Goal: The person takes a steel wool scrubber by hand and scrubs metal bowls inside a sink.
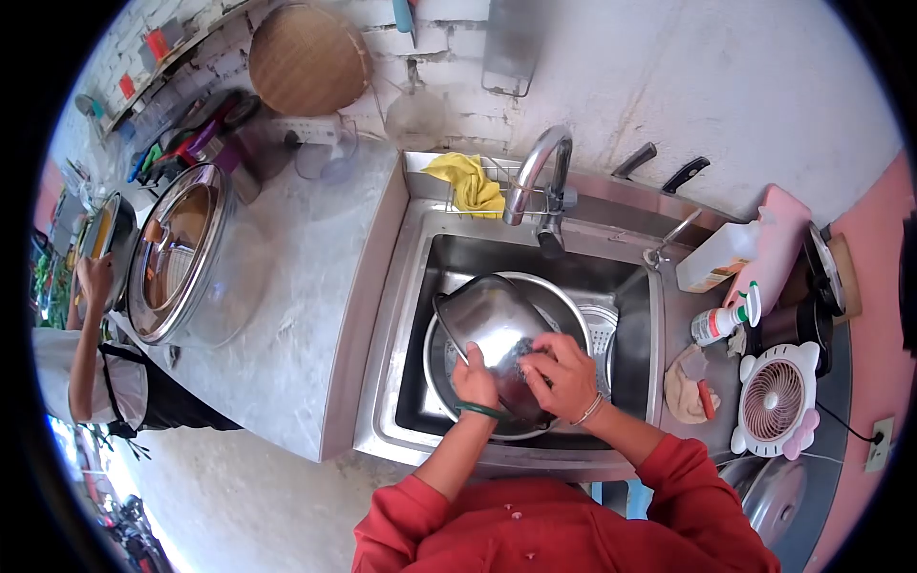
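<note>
A shiny metal pot [489, 320] is tilted over a wide metal basin [573, 304] in the sink [444, 250], its outer side turned up. My left hand [475, 384], with a green bangle at the wrist, grips the pot's near left side. My right hand [562, 377] is closed around a dark, mesh-like scrubber [522, 351] and presses it on the pot's outer surface. The pot's inside is hidden.
Behind the sink are a faucet [544, 181], a yellow cloth [470, 185] and two knives. At right stand a spray bottle [718, 323], a white fan [776, 401] and a pink board. Another person [91, 372] holds a pan at far left, near a large glass lid [181, 253].
</note>
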Demonstrator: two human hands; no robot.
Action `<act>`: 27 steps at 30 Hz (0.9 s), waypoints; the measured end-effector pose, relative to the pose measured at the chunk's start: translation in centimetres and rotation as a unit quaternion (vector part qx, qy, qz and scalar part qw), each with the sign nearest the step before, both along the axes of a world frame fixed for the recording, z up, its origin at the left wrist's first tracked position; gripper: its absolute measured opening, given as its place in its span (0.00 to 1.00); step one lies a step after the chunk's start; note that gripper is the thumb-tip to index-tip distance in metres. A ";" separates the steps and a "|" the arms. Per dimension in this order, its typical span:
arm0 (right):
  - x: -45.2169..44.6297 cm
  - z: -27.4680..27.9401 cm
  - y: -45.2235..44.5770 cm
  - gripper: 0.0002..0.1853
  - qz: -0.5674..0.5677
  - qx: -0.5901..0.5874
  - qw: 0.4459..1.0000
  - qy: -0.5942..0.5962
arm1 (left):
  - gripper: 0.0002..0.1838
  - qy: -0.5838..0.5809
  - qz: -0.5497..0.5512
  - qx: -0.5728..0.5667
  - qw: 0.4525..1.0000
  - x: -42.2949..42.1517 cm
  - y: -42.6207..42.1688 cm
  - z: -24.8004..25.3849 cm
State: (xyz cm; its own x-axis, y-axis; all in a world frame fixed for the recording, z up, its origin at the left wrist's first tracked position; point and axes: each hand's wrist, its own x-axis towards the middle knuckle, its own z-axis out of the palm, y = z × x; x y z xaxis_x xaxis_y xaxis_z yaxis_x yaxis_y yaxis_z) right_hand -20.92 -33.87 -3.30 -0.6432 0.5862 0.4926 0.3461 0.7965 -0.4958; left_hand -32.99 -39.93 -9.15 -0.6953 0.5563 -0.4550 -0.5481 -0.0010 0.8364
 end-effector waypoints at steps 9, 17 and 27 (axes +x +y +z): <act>-1.3 -1.7 1.7 0.21 -0.108 -0.195 0.975 0.007 | 0.25 -0.049 -0.027 0.071 0.996 -1.0 -1.6 0.0; -1.8 -1.9 0.0 0.22 -0.112 -0.217 0.969 0.027 | 0.25 -0.086 -0.038 0.015 0.995 -2.1 -2.8 1.2; -1.7 -2.3 -0.3 0.22 -0.116 -0.203 0.971 0.040 | 0.26 -0.071 -0.016 0.001 0.997 -1.9 -2.6 1.5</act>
State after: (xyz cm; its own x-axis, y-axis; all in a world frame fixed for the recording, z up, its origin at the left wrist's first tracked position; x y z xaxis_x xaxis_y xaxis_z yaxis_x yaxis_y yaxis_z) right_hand -22.64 -34.18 -5.63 -0.4393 0.8673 0.2341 0.4399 0.4349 -0.7857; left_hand -34.92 -42.49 -7.60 -0.6068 0.5780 -0.5457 -0.6603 0.0157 0.7509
